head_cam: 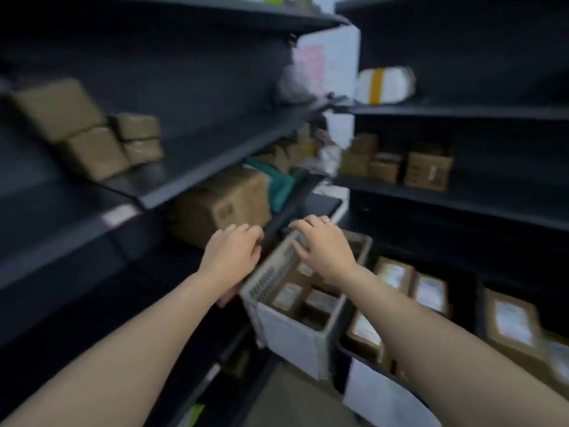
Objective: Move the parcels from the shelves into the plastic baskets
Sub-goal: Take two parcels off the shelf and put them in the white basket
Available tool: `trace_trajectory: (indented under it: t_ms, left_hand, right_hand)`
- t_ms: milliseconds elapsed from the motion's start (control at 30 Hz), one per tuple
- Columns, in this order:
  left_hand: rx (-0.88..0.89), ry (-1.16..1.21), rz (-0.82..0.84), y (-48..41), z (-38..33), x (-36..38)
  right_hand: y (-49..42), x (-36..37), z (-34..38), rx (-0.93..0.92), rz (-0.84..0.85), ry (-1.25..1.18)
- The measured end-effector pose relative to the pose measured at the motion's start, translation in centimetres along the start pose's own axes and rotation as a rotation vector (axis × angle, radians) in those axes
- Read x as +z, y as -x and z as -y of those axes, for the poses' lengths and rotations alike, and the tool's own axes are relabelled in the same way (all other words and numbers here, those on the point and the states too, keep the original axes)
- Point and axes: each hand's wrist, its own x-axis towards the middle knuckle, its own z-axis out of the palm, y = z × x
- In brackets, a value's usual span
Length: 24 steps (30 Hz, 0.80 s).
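Observation:
A grey plastic basket [289, 331] stands low in the middle with several small brown parcels [320, 300] inside. My left hand [231, 251] hovers with loosely curled fingers just in front of a large brown box [221, 201] on the left shelf, holding nothing. My right hand [323, 245], a ring on one finger, is spread over the basket's far rim, also holding nothing. Dark baskets at the lower right [363, 359] hold labelled brown parcels [511, 322]. The picture is blurred by motion.
Dark shelving [215, 155] runs along the left and right. Taped brown parcels [89, 131] sit on the upper left shelf, small cartons [428, 167] on the right shelf, a white parcel with a yellow band [381, 84] above, teal packets [280, 183] behind the large box.

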Motion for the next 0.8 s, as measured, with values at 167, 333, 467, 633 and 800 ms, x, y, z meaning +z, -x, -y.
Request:
trace_trajectory:
  t_ms: [167, 333, 467, 633, 800]
  left_hand:
    - [-0.217, -0.086, -0.114, 4.9, 9.6, -9.1]
    - [-0.473, -0.161, -0.188, 12.0, 16.3, -15.7]
    - [-0.653, -0.175, -0.194, 16.8, 19.6, -18.2]
    - [-0.727, -0.148, -0.229, 17.6, 22.5, -19.1]
    - [-0.650, -0.100, -0.275, 13.5, 26.8, -19.2]
  right_hand:
    - [-7.8, -1.3, 12.9, -0.321, -0.089, -0.115]
    - [-11.4, -1.8, 24.0, -0.589, -0.106, -0.255]
    - [-12.6, -1.3, 30.1, -0.652, -0.062, -0.321]
    - [-15.2, -0.1, 33.5, -0.587, -0.047, -0.409]
    - [-20.7, 0.3, 34.5, -0.416, -0.166, -0.327]
